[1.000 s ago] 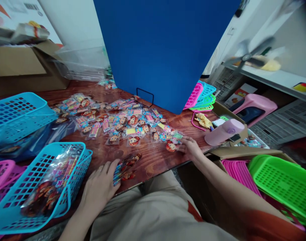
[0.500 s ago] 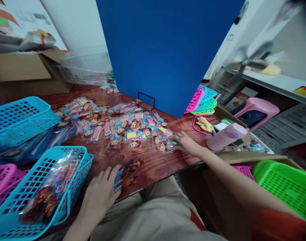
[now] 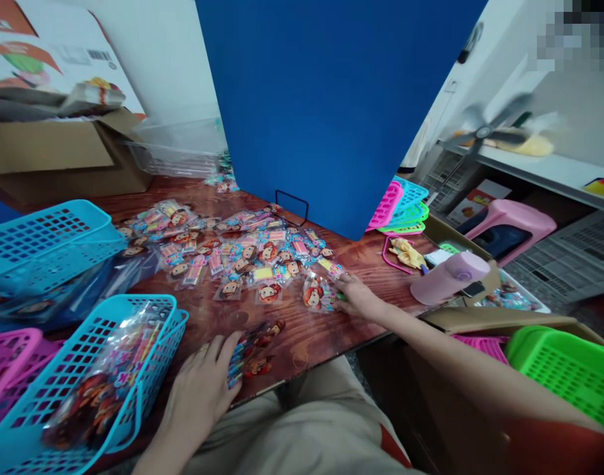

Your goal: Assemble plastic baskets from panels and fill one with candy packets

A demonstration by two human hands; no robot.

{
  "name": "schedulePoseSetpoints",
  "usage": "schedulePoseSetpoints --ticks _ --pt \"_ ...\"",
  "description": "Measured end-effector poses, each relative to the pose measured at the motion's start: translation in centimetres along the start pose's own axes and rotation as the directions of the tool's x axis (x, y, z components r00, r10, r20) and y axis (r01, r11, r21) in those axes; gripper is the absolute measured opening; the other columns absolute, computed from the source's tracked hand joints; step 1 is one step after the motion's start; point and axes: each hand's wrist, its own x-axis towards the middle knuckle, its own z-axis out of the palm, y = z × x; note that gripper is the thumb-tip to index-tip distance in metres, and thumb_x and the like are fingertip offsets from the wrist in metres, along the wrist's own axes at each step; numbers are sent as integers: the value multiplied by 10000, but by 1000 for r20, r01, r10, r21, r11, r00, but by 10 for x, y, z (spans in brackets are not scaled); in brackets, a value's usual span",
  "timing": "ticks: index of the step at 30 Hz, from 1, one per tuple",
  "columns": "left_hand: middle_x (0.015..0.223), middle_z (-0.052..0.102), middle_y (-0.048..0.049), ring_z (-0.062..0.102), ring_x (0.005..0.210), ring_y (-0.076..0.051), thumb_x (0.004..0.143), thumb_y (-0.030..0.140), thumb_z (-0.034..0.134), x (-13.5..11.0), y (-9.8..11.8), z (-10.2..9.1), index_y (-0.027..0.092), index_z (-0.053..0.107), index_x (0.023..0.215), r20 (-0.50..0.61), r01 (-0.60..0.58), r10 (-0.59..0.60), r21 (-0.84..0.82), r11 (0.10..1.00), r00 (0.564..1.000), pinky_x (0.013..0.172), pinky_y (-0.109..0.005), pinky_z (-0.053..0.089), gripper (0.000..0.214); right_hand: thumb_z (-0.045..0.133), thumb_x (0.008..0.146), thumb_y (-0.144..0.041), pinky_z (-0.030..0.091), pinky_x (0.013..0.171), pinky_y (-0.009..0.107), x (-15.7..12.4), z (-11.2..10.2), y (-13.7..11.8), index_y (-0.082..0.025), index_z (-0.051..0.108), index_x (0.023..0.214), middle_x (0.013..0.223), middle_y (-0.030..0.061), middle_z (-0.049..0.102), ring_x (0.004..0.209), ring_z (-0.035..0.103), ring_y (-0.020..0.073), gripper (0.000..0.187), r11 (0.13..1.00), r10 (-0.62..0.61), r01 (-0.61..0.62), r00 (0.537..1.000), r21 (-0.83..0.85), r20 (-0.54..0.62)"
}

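My left hand (image 3: pixel 208 371) lies at the table's near edge, fingers closed round a bunch of pencils (image 3: pixel 236 359) with blue shafts and brown cartoon-head toppers. The toppers rest on the wood; the palm hides the other ends. At the right end of a spread pile, my right hand (image 3: pixel 360 298) is closed on the edge of a small clear packet (image 3: pixel 316 297) with a red-haired cartoon face and something green by the fingertips. The rest of the pile (image 3: pixel 247 251) holds several similar packets with pink, yellow and blue pieces.
A blue basket (image 3: pixel 156 305) at left holds bagged pencils (image 3: pixel 97 396); another blue basket (image 3: pixel 55 227) and a pink one (image 3: pixel 15 353) sit beside it. A blue panel (image 3: pixel 326 119) rises behind the pile. At right are a pink bottle (image 3: pixel 448 277) and green baskets (image 3: pixel 569 369) in a carton.
My right hand has shifted slightly left and nearer, and the packet at its fingers has moved with it. My left hand stays on the pencils. The whole view has tilted a little.
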Motion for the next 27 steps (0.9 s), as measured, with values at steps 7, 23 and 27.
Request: schedulePoseSetpoints --ticks 7,23,27 --pt "1290 569 -122 584 1114 -282 804 192 580 1 2 -3 193 488 1365 -2 -6 6 4 1000 1000 978 -384 446 569 604 863 -270 405 897 378 12 -30 6 -151 622 1009 1061 131 621 1021 552 267 190 978 -205 203 978 -44 -45" --pt "1216 585 -99 589 1043 -275 785 229 654 -1 2 2 206 481 1354 -33 -25 25 3 1000 999 929 -388 464 595 559 821 -94 456 817 309 10 -60 1 -150 639 1016 1065 121 660 957 620 220 219 890 -456 445 874 98 166" --pt "1199 586 -97 590 1043 -270 776 237 673 -2 1 2 203 478 1348 -56 -44 44 -9 999 998 923 -384 464 605 608 797 -94 453 814 296 27 -71 -1 -181 592 1174 1096 88 675 948 624 200 387 803 -590 581 743 134 315"
